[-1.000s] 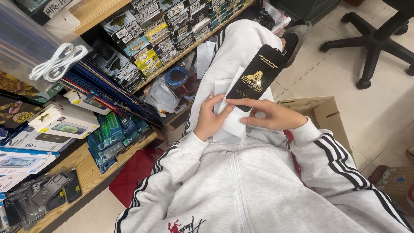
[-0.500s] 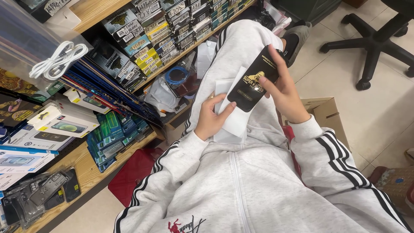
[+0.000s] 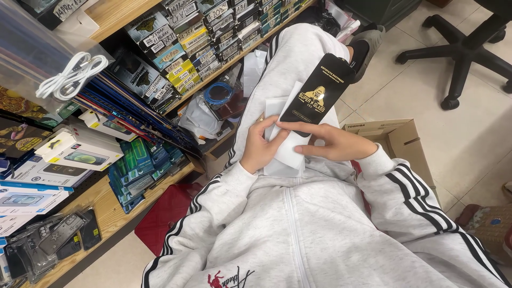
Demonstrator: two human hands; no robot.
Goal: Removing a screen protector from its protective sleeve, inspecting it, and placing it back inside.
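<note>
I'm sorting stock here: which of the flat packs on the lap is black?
The long black sleeve with gold print, lying on top under the right hand; the packs beneath, by the left hand, are white.

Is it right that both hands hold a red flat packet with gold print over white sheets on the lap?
Not quite: the head view shows the flat packet is black, not red. Both the left hand and right hand hold it over white sheets.
</note>
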